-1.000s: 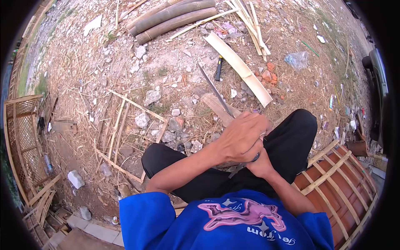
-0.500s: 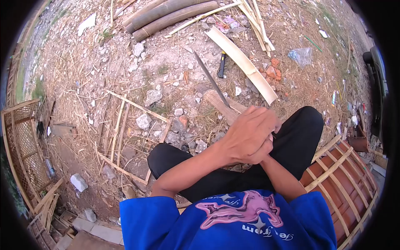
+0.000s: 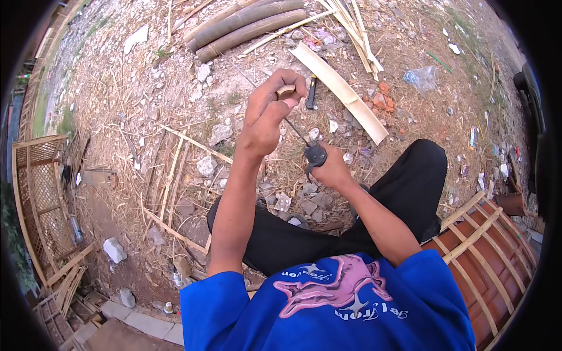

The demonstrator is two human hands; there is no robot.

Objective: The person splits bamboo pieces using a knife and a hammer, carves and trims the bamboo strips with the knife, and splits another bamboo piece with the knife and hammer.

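In my right hand [image 3: 332, 168] is the black handle [image 3: 315, 154] of a long knife, fingers closed around it. Its thin blade [image 3: 297, 132] points up and to the left, seen nearly edge-on, and passes behind my left hand [image 3: 270, 114]. That left hand is raised over the ground with its fingers curled round a bamboo piece [image 3: 285, 89], of which only a pale end shows. Whether the bamboo touches the blade is hidden by the hand. Just beyond lies a tool with a black and yellow handle [image 3: 311, 93], beside a split bamboo length [image 3: 342, 90].
Thick bamboo poles [image 3: 252, 32] and thin pale strips [image 3: 355, 35] lie at the far side. Stones, red brick bits [image 3: 381, 100] and a plastic bag [image 3: 422, 79] litter the ground. A lattice frame [image 3: 38, 205] stands left; a slatted brown object [image 3: 483, 257] is at right.
My hands were together near my right knee and are now apart. The left has risen up and left with the bamboo piece; the right has moved left and forward with the knife.
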